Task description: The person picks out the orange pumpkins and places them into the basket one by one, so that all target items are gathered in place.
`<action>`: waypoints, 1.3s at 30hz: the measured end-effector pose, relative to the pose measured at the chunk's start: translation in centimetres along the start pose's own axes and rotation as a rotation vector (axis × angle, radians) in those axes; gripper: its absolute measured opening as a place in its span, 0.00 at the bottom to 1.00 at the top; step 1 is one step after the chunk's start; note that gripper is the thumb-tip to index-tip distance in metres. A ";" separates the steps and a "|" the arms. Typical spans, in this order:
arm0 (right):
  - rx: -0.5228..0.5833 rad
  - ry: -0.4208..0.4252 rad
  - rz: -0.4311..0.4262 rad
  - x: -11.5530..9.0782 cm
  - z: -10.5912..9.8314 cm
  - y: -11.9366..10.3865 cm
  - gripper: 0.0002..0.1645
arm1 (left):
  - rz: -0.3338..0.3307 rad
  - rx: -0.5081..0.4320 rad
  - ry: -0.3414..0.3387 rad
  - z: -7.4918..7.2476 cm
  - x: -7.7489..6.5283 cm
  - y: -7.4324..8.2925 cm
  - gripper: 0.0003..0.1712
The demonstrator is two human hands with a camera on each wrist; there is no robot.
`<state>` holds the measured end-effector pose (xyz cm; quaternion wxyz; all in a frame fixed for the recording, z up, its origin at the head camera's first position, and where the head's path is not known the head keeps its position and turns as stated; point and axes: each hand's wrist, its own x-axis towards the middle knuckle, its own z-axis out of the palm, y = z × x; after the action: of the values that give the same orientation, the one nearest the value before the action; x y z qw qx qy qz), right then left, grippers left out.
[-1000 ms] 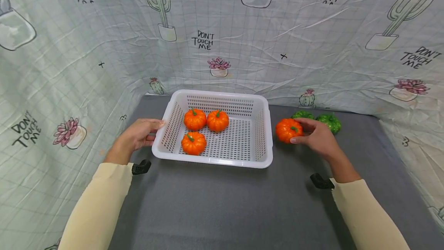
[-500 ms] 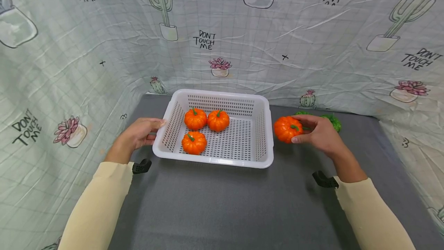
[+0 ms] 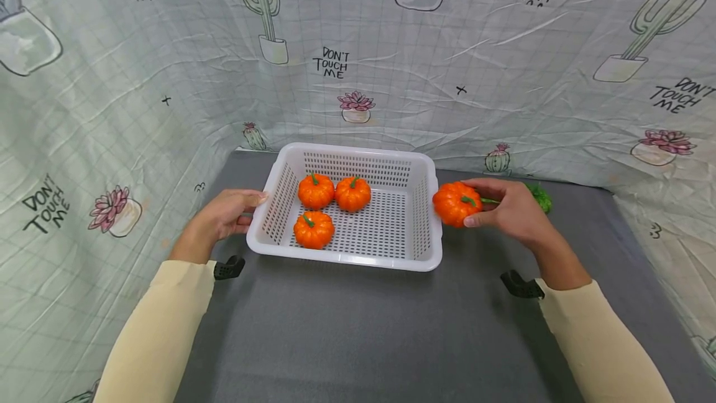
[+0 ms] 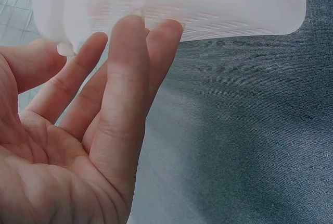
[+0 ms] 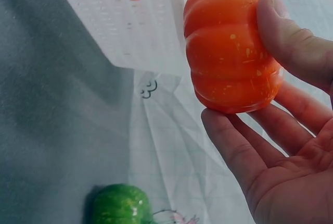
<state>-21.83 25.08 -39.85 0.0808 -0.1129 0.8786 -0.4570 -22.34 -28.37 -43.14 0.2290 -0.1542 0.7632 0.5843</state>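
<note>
My left hand [image 3: 226, 215] holds the left rim of a white perforated plastic basket [image 3: 341, 259], thumb over the edge and fingers against the outer wall [image 4: 208, 13]. Three orange toy pumpkins sit in the basket's left half: one at the back left [image 3: 316, 191], one beside it [image 3: 353, 194], one nearer the front [image 3: 314, 230]. My right hand [image 3: 511, 211] grips another orange pumpkin [image 3: 454, 205] between thumb and fingers, close by the basket's right rim. In the right wrist view this pumpkin [image 5: 229, 47] is raised above the grey tabletop.
A green pumpkin [image 3: 539, 196] lies behind my right hand, partly hidden; the right wrist view shows a green one [image 5: 122, 206] on the table too. A cactus-print cloth [image 3: 391, 111] hangs at the back and sides of the grey table [image 3: 358, 341].
My right hand has lifted the orange pumpkin and carried it left, up to the basket's right rim. It now covers more of the green pumpkins. The left hand stays on the basket.
</note>
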 end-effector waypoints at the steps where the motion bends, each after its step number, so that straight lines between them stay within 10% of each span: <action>1: 0.001 -0.004 -0.002 0.1 0.1 -0.1 0.43 | 0.001 -0.001 0.000 0.0 0.0 0.0 0.34; 39: -0.041 -0.316 -0.098 6.1 4.6 -4.8 0.43 | -0.009 -0.006 0.002 -0.2 0.3 -0.1 0.33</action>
<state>-25.96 17.10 -38.76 0.1933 -0.2279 0.8575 -0.4188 -22.55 -28.53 -43.28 0.2306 -0.1591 0.7608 0.5854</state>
